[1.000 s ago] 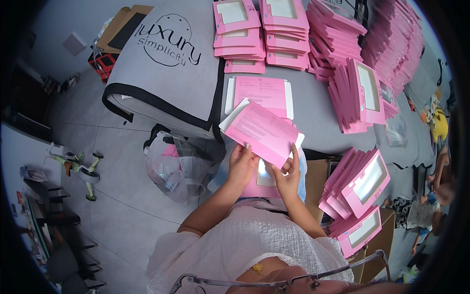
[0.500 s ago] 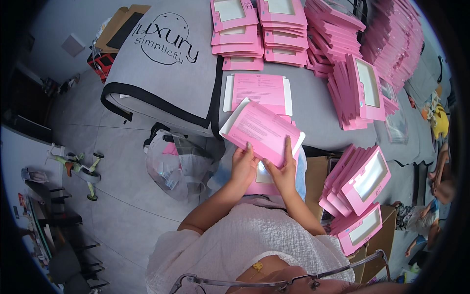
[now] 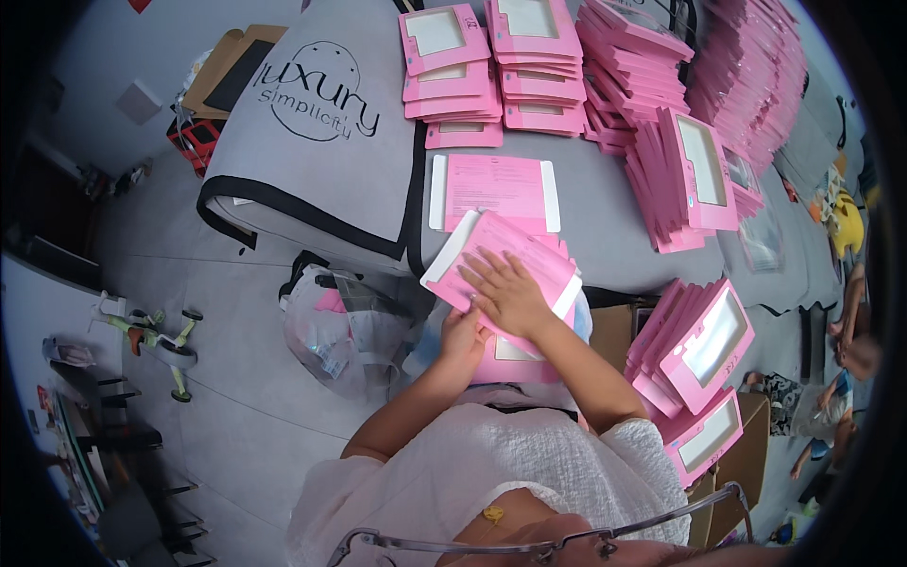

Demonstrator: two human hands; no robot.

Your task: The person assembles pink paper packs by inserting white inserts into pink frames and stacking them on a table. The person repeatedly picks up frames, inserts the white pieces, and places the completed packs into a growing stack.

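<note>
My left hand grips the lower left edge of a pink printed carton with white side flaps, held tilted over my lap. Flat across its printed face lies my right hand, fingers spread and stretched out. Beneath them, partly hidden, a pink windowed carton lies on my lap. Just beyond is another flat printed carton with white flaps, lying on the grey sofa.
Stacks of pink windowed cartons stand at the back, with more stacks to the right. Leaning cartons stand near my right side by a cardboard box. A clear plastic bag sits on the floor at left.
My right hand has moved from the carton's lower right edge onto its printed face and spread out. The carton has turned and looks flatter; my left hand still holds its edge.
</note>
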